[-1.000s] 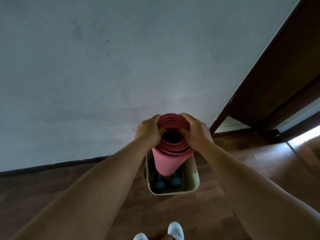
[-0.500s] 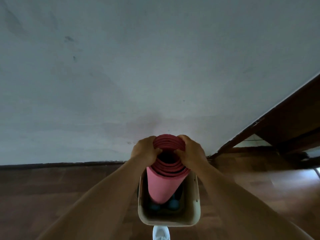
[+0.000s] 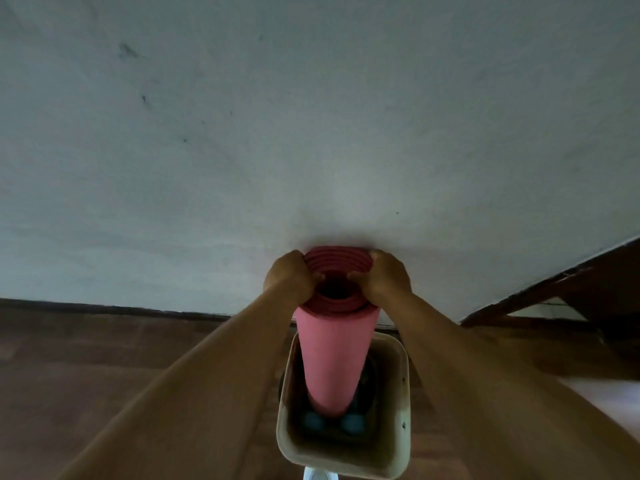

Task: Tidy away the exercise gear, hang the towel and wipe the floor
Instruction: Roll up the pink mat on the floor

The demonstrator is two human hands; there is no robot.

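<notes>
Both hands grip the top end of a rolled pink yoga mat (image 3: pixel 335 355): the left hand (image 3: pixel 290 276) curls round its left edge with the thumb hooked into the hollow core, and the right hand (image 3: pixel 385 277) does the same on the right edge, fingers wrapped behind the roll and thumb tucked over the rim. The mat stands nearly upright, its lower end down inside a cream plastic bin (image 3: pixel 398 403) that sits on the dark wooden floor (image 3: pixel 114 368). Two blue dumbbell heads (image 3: pixel 313 421) lie at the bottom of the bin, touching or just beside the foot of the mat, and something dark fills the bin's right side behind the roll, too shadowed to make out. The top of the roll is close against the pale grey wall (image 3: pixel 311 116), which meets the floor at a dark skirting board (image 3: pixel 104 308). To the right a dark wooden door frame (image 3: pixel 568 292) slants up out of view, and the tip of a white shoe (image 3: pixel 318 474) shows just below the bin's near rim. Compared with half a second ago, the mat reaches deeper into the bin and stands straighter, its top end nearer the wall, while both hands keep the same hold; the view has tipped upward, so less floor shows.
</notes>
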